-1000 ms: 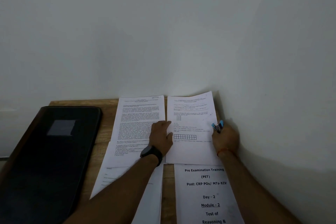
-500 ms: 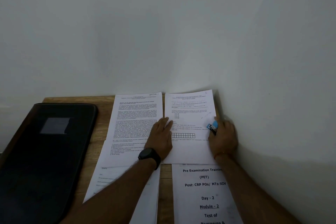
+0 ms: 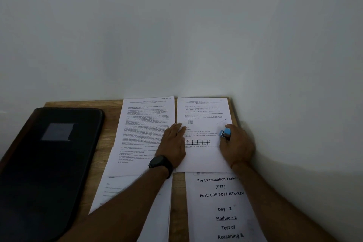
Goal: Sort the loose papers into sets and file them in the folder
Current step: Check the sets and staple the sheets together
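My left hand (image 3: 173,143) flat, fingers straight, grid sheet (image 3: 202,156) left edge; right hand (image 3: 238,146) grips blue stapler (image 3: 225,133), right edge.

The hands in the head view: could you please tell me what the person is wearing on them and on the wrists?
The left hand has a black watch with a dark strap at its wrist. The right hand has a thin orange thread band at its wrist. No sleeves, gloves or rings show.
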